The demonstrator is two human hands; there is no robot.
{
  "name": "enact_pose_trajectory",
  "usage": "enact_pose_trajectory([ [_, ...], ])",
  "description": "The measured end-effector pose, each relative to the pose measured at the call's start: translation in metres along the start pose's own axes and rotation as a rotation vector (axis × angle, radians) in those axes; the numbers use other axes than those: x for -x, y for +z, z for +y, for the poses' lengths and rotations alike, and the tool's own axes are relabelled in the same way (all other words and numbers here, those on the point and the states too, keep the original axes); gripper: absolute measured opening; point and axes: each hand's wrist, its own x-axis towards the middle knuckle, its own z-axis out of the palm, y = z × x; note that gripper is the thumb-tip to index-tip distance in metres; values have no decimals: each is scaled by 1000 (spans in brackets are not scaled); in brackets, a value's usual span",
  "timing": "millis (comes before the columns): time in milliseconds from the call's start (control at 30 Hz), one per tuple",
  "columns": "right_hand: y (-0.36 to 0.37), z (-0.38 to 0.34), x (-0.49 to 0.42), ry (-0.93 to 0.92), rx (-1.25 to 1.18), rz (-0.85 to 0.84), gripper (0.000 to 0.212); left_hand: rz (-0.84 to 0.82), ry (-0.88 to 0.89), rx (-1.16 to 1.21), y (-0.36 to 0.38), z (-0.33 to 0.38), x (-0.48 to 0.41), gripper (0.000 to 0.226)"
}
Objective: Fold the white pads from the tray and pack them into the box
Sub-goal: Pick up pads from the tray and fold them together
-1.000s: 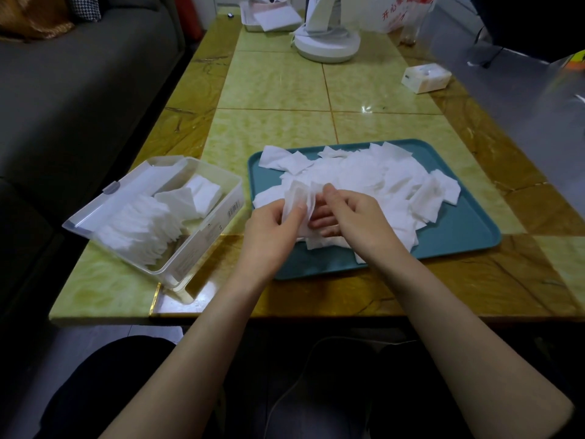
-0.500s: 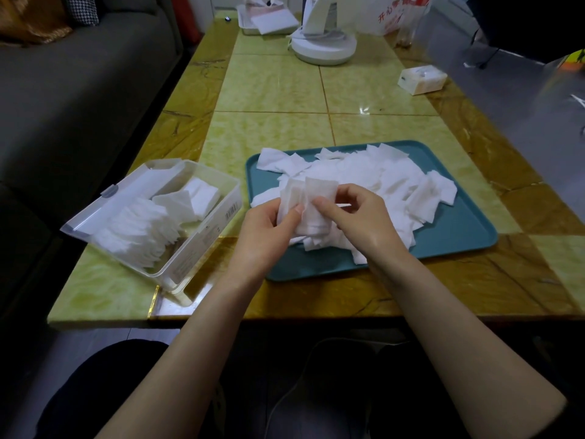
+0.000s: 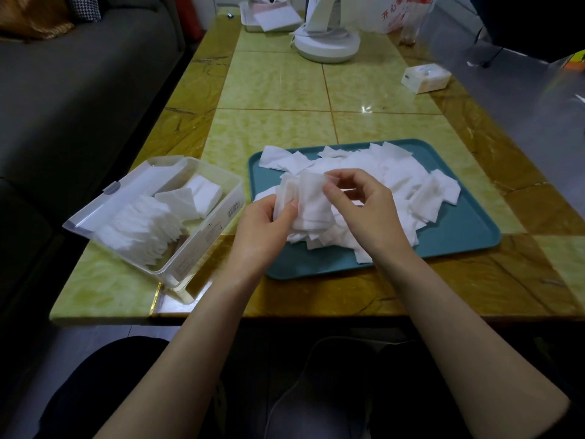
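Note:
A teal tray (image 3: 459, 236) lies in front of me, heaped with loose white pads (image 3: 395, 179). Just above its left part I hold one white pad (image 3: 311, 201) upright between both hands. My left hand (image 3: 266, 229) pinches its lower left side together with a second folded pad (image 3: 286, 190). My right hand (image 3: 364, 210) pinches its upper right corner with thumb and forefinger. To the left stands the clear plastic box (image 3: 221, 213), its lid open, with a row of folded pads (image 3: 142, 226) standing inside and a few flat ones at its far end.
The yellow-green tiled table (image 3: 275, 87) carries a white fan base (image 3: 327, 47), a small white box (image 3: 425, 78) at the right, a white tray with papers at the far end and a plastic bag. A grey sofa (image 3: 79, 90) runs along the left.
The pad was lifted off the pile and spread upright between both hands. My right hand moved from the pile up to the pad's top right corner.

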Motion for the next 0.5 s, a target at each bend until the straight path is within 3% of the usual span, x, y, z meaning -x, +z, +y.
enact_pose_trajectory([
  [133,-1,1,0,-21,-1,43,7,13,-12,-24,0,-2,-2,27],
  [267,-6,-5,-2,-11,-165,163,5,38,-47,-17,0,-2,-2,28],
  [500,-1,-5,0,126,-176,-106,11,17,-36,6,5,-1,0,31],
])
